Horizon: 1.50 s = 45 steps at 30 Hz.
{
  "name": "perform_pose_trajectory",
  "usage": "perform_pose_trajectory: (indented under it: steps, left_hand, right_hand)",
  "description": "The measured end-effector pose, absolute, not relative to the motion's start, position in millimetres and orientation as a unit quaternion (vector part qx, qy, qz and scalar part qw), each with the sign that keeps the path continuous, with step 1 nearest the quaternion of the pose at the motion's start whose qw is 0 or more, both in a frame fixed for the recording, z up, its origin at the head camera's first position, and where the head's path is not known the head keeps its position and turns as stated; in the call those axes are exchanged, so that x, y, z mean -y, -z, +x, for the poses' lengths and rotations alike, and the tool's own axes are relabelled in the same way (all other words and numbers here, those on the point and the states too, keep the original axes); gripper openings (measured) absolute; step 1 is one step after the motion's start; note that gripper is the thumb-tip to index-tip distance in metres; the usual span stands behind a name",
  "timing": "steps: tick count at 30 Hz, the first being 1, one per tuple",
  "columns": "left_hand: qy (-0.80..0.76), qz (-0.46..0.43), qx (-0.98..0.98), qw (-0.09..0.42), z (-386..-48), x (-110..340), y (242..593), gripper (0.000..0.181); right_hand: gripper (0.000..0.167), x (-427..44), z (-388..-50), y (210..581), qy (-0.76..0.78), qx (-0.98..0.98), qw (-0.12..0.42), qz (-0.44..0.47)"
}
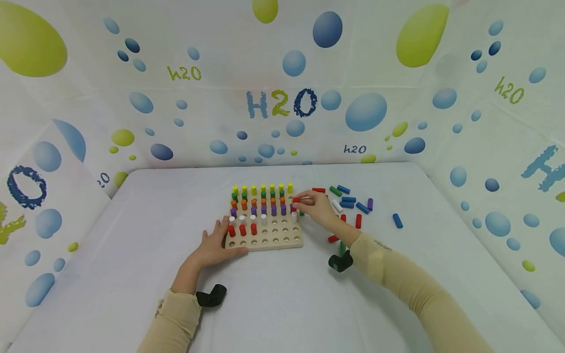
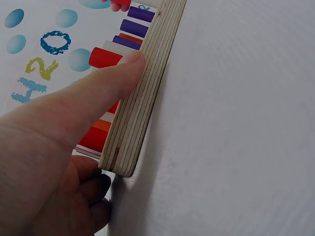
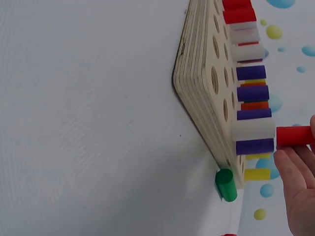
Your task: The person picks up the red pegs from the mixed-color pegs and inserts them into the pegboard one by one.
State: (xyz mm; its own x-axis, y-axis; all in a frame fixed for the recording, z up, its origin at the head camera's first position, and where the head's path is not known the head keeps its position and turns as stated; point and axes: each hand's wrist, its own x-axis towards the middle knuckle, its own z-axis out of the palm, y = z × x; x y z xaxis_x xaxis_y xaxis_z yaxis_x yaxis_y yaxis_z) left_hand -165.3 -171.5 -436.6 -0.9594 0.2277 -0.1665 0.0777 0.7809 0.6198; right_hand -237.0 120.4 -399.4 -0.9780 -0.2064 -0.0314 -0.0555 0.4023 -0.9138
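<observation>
A wooden pegboard [image 1: 269, 241] stands with rows of yellow, green, orange, purple, white and red pegs. My left hand [image 1: 215, 249] holds its front left corner, thumb [image 2: 106, 81] along the front edge [image 2: 142, 88] and fingers at the left side. My right hand [image 1: 319, 208] pinches a red peg [image 1: 296, 200] over the board's right side. In the right wrist view the red peg [image 3: 294, 135] is level with the end of an upright white peg [image 3: 253, 129], my fingers [image 3: 290, 172] beside it. Three red pegs [image 1: 243, 230] stand at the left of a front row.
Loose blue, red, white, green and purple pegs lie right of the board, with one blue peg [image 1: 398, 220] farther right. A green peg [image 3: 226, 185] lies against the board's right side. A patterned backdrop surrounds the white table [image 1: 273, 304].
</observation>
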Motion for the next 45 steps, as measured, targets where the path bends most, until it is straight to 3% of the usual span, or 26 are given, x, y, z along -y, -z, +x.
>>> perform_pose_trajectory:
  steps: [45]
  left_hand:
    - [-0.322, 0.065, -0.936, 0.127, -181.6, 166.5, 431.5, 0.113]
  right_hand:
    - [0.023, -72.2, -236.1, 394.7, 0.561, -0.804, 0.115, -0.159]
